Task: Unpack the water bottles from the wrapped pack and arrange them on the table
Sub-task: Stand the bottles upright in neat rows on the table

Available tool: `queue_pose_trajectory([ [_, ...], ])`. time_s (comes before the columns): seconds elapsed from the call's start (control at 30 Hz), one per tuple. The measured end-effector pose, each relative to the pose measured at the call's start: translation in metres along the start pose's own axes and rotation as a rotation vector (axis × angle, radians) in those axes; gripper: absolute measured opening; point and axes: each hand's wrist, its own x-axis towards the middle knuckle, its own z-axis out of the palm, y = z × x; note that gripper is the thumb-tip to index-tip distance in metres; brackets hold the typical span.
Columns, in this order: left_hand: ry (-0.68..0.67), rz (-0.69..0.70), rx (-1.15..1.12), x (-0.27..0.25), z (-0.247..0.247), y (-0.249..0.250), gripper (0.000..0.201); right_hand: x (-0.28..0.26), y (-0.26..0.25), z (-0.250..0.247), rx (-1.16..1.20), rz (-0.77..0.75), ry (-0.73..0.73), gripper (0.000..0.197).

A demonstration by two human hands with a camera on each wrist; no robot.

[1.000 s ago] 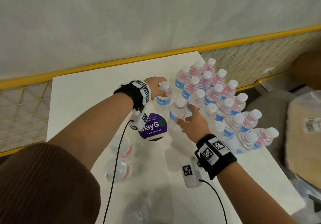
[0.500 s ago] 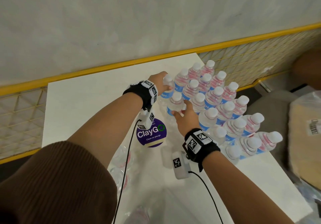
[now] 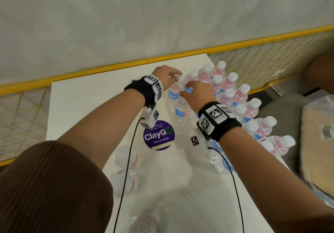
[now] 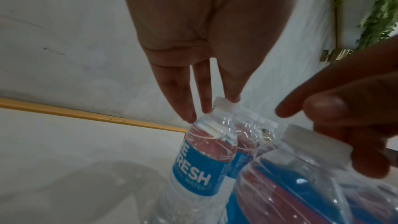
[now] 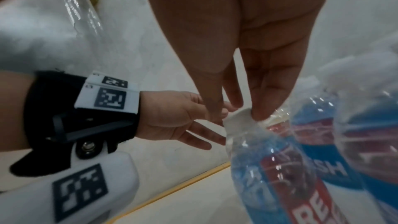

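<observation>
The far blue-label bottle (image 4: 199,157) is being pinched at its white cap by the left hand (image 3: 167,76), fingertips (image 4: 187,114) drawn together around the neck, at the far left corner of the standing bottle cluster (image 3: 240,97) on the white table (image 3: 86,106). Just beside it, the near blue-label bottle (image 5: 273,168) is being gripped at the cap by the right hand (image 3: 197,95), fingertips (image 5: 257,115) closed on it. Its cap is being hidden in the head view. Wrapped bottles (image 3: 126,171) near the brown sleeve (image 3: 54,187) are being blurred.
</observation>
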Motion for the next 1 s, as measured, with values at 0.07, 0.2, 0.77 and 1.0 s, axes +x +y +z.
queue_pose_trajectory([
  [0.07, 0.017, -0.016, -0.002, 0.003, 0.0, 0.002, 0.028, 0.01, -0.005, -0.005, -0.143, -0.025, -0.094, 0.037],
  [0.2, 0.036, -0.051, -0.037, 0.005, 0.002, 0.003, 0.027, 0.023, -0.011, -0.015, -0.294, -0.037, -0.161, 0.033],
  [0.77, 0.006, -0.091, -0.009, 0.0, 0.001, 0.008, 0.032, 0.024, -0.006, -0.014, -0.3, -0.046, -0.108, 0.03],
  [1.0, -0.029, -0.227, -0.098, 0.0, 0.002, 0.005, 0.047, 0.019, -0.003, -0.006, -0.219, 0.002, -0.088, 0.032],
])
